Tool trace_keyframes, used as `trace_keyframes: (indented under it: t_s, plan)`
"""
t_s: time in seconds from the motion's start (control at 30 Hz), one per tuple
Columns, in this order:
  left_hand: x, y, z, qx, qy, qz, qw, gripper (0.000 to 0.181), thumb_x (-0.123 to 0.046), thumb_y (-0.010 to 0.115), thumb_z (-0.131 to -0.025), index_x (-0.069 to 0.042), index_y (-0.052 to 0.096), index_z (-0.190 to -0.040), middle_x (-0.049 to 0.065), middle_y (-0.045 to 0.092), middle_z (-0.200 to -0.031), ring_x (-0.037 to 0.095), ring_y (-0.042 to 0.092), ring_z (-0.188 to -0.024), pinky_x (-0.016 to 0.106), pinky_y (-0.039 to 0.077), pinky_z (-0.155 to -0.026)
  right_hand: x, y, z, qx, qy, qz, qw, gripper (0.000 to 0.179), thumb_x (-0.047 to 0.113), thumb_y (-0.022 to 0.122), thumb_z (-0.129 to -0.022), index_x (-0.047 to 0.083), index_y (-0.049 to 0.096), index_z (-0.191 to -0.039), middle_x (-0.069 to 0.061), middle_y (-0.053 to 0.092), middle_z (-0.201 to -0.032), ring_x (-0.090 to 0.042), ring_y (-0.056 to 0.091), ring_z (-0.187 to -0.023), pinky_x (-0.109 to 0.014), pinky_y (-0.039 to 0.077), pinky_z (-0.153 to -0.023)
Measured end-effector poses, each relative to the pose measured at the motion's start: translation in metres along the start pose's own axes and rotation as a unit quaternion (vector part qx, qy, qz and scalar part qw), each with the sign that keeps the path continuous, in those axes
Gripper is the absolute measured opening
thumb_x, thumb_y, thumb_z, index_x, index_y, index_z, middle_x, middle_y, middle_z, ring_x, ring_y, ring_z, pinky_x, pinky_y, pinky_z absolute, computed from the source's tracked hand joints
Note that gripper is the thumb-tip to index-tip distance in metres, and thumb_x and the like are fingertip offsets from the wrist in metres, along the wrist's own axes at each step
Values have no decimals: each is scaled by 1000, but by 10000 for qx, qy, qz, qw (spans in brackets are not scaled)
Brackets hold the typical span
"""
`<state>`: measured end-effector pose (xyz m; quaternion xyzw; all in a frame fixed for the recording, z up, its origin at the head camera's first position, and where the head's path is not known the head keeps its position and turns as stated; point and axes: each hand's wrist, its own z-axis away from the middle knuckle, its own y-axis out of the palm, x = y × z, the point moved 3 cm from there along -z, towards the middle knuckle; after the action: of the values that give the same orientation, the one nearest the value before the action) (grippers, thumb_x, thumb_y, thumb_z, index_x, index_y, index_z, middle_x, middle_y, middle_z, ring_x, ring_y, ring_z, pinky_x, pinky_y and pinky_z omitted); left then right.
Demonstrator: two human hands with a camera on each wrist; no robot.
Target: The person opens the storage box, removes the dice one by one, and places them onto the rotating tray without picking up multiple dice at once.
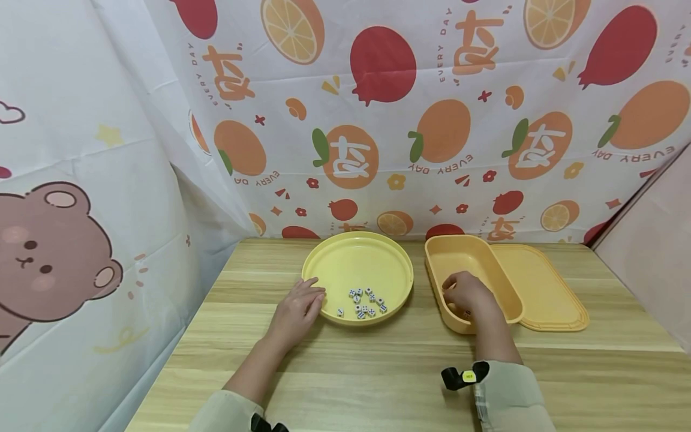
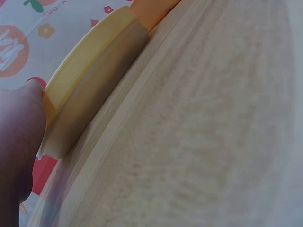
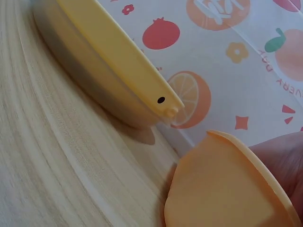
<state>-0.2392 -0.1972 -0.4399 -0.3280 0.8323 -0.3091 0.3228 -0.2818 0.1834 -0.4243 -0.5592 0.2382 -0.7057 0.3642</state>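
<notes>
A round yellow tray (image 1: 345, 258) stands on the table with several white dice (image 1: 364, 311) lying toward its front. My left hand (image 1: 296, 312) rests on the tray's left rim, its fingers reaching over the edge; the left wrist view shows that hand (image 2: 19, 137) against the tray's side (image 2: 90, 71). My right hand (image 1: 471, 295) dips into a rectangular orange box (image 1: 510, 294), fingers bent downward. Small dice (image 1: 466, 313) show beneath it on the box floor. Its fingertips are mostly hidden, and I cannot tell whether they pinch a die.
An orange lid (image 1: 545, 288) lies flat along the right side of the box. Behind the wooden table (image 1: 378, 372) hangs a fruit-print cloth (image 1: 388, 132). A white cloth with a bear print (image 1: 54, 258) hangs on the left.
</notes>
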Motion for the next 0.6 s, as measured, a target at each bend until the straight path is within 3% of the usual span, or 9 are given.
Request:
trace_keyframes:
  t_s: [0.17, 0.33, 0.6]
  plan:
    - [0, 0, -1, 14, 5, 2, 10000, 18, -12, 61, -95, -4, 77, -96, 6, 75, -106, 27, 61, -124, 53, 42, -112, -3, 4, -1, 271, 231, -376, 9987, 28, 7, 61, -87, 3, 64, -115, -9, 60, -75, -15, 46, -47, -23, 37, -41]
    - [0, 1, -1, 22, -14, -3, 10000, 18, -12, 61, -95, -4, 77, -97, 6, 75, -106, 26, 60, -124, 51, 41, -113, -6, 2, 0, 395, 271, -321, 9983, 26, 5, 65, -84, 4, 64, -109, -9, 58, -72, -17, 49, -52, -24, 41, -44]
    - [1, 1, 0, -33, 58, 56, 10000, 17, -11, 61, -95, -3, 77, -95, 7, 75, -105, 28, 61, -123, 53, 42, -112, -11, -5, 9, 820, 193, -204, 9962, 38, -1, 70, -74, 4, 62, -111, -6, 53, -67, -15, 47, -51, -23, 40, -47]
